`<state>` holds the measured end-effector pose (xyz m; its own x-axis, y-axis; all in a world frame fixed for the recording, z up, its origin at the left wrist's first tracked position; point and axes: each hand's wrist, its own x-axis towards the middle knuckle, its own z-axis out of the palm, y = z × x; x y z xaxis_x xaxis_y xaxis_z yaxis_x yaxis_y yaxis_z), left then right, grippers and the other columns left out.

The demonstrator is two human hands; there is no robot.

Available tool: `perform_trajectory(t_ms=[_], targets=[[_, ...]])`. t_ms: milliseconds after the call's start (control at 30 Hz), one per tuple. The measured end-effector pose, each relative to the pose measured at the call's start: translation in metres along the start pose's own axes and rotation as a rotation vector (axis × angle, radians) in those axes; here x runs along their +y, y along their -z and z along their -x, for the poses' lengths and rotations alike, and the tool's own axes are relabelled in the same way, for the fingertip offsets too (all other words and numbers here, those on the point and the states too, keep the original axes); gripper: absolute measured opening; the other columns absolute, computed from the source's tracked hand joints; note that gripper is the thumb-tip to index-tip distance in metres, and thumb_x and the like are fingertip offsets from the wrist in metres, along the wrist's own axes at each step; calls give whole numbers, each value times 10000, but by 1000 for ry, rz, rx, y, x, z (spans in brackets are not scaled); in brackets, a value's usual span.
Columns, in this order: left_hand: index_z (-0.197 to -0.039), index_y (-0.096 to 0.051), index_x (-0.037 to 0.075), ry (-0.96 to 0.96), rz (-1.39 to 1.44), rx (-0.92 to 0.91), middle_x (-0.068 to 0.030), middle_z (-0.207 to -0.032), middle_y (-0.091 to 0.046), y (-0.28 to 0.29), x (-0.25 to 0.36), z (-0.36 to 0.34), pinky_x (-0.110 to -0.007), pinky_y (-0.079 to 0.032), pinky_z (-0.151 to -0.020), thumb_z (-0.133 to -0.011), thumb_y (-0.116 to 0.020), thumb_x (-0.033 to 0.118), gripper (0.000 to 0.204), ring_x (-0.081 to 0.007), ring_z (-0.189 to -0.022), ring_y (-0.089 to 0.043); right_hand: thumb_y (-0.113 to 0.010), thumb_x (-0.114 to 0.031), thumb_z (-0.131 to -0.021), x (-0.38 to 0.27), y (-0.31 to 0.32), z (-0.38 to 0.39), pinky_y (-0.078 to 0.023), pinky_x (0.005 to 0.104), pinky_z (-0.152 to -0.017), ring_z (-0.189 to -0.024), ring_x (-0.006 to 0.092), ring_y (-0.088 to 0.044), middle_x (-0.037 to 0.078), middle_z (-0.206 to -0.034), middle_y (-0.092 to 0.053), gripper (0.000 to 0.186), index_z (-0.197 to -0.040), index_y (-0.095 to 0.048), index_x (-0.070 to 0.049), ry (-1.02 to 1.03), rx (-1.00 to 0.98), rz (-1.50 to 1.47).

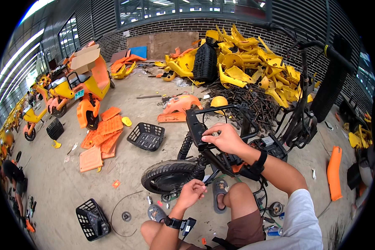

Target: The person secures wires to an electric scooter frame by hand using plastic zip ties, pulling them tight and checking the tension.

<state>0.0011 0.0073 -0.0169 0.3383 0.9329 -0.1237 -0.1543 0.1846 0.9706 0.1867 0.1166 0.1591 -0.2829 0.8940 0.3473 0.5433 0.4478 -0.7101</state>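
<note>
From the head view, my right hand (225, 138) is right at the flat black plate (194, 126) on top of the bare scooter frame (212, 160), thumb and fingertips drawn nearly together; can't tell if there's something small pinched between them. My left hand (192, 193) sits lower, just beside the chunky rear tyre (151, 177), fingers loosely curled, and I can't make out whether it has hold of anything. The frame stands right in front of my knees, all dark tubing, with a ribbed coil spring (184, 148) next to the knobbly rubber. Left of it there's a black plastic lattice basket (146, 136), and another basket (86, 216) down near a toothed metal sprocket (126, 216). Orange panels (108, 130), flat and ridged, lie in a messy stack. Floor (131, 179) is dull grey concrete, scuffed and littered with bits. Further back it's a proper heap of glossy, curvy yellow panels (258, 56), with a tangle of thin dark rods (246, 100) spilling out in front. Behind that, a dark brick wall (171, 27) with pale joints, corrugated cladding and windows above, plus yellow-and-orange scooters (93, 89) lined up on the left under strip lights.
</note>
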Motion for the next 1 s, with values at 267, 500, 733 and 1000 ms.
perform_trajectory(t_ms=[267, 500, 733, 1000], targets=[[-1020, -577, -11, -4, -14, -3, -79, -853, -689, 0, 0, -1, -247, -503, -573, -953, -625, 65, 113, -95, -646, -605, -701, -164, -879, 1, 1, -3, -508, 371, -767, -813, 268, -668, 158, -953, -713, 199, -1043, -740, -59, -42, -108, 14], [-1054, -571, -8, -2, -34, 24, -100, -865, -691, -1, 2, -3, -271, -528, -587, -978, -584, 63, 105, -129, -654, -628, -655, -125, -915, -8, 2, -1, -508, 351, -775, -829, 221, -671, 153, -996, -712, 209, -1092, -705, -27, -4, -91, -8], [-1149, -534, -18, -121, 113, 96, -108, -888, -674, 5, 5, 0, -258, -503, -550, -991, -546, 52, 173, -125, -640, -610, -633, -164, -965, -34, -7, 56, -397, 215, -552, -640, 47, -517, 50, -969, -699, 228, -1114, -693, -2, -213, -49, -635], [-1264, -454, -16, -319, 183, 133, -159, -1082, -658, 6, 34, 16, -292, -524, -563, -980, -554, 40, 306, -179, -711, -637, -644, -213, -972, 22, -88, 128, -181, 223, -441, -475, -2, -282, -99, -631, -459, 252, -1157, -684, -47, -569, -35, -1163]])
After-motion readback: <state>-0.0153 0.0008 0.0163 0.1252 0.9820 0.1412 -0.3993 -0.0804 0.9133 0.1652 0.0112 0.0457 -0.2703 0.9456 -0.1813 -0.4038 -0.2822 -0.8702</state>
